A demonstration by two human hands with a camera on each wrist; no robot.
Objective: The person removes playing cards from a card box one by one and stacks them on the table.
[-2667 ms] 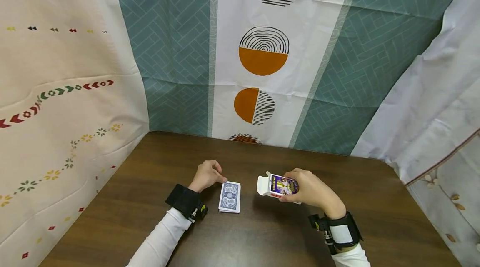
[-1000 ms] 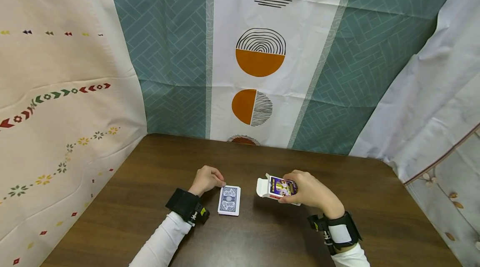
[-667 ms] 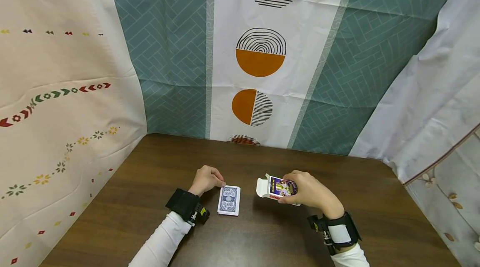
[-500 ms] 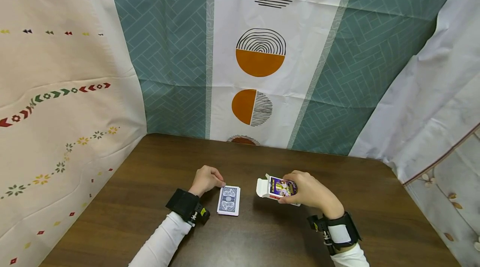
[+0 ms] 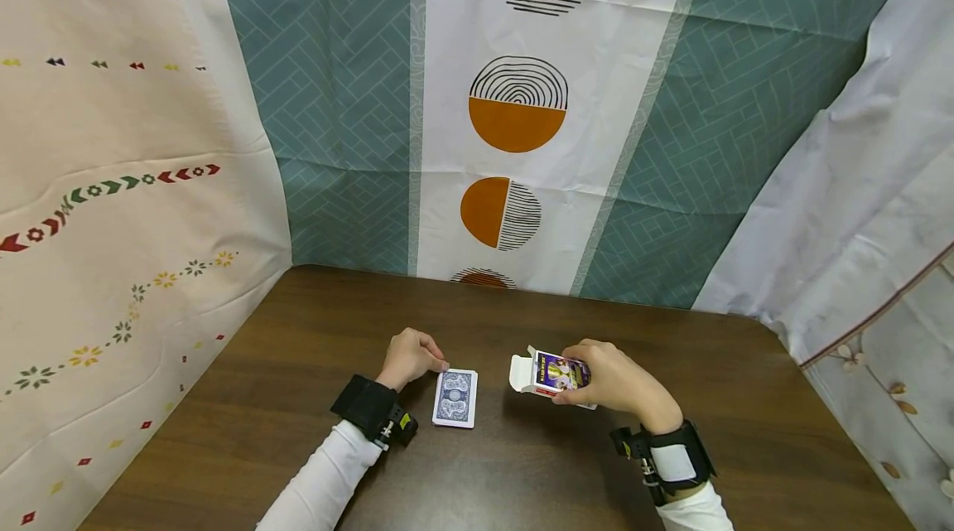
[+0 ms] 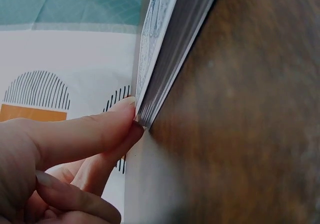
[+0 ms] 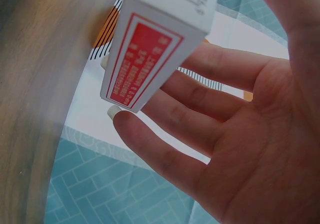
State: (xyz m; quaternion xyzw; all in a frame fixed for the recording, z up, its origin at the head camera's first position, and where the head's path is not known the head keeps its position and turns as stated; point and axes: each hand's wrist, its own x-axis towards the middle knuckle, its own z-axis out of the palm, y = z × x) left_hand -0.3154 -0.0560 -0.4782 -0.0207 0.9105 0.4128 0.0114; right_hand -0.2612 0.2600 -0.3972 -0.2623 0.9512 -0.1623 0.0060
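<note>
A deck of playing cards point(image 5: 455, 399) with blue-and-white backs lies face down on the brown table. My left hand point(image 5: 409, 359) pinches its far left corner between finger and thumb. Seen close in the left wrist view, the fingertips point(image 6: 131, 109) meet at the corner of the stacked cards point(image 6: 172, 49). To the right, my right hand point(image 5: 613, 379) grips a card box point(image 5: 559, 371), white with a purple printed face, above the table. Its white end flap point(image 5: 521, 372) hangs open toward the deck. The right wrist view shows the box's red-printed side point(image 7: 145, 64) against the fingers.
The wooden table point(image 5: 477, 481) spans the front. Behind it hangs a teal and white patterned cloth point(image 5: 350, 142); a cream cloth point(image 5: 149, 266) runs along the left and a white one point(image 5: 857, 183) along the right.
The head view has shifted slightly since the earliest frame. Both hands, the deck and the box keep practically the same places relative to one another.
</note>
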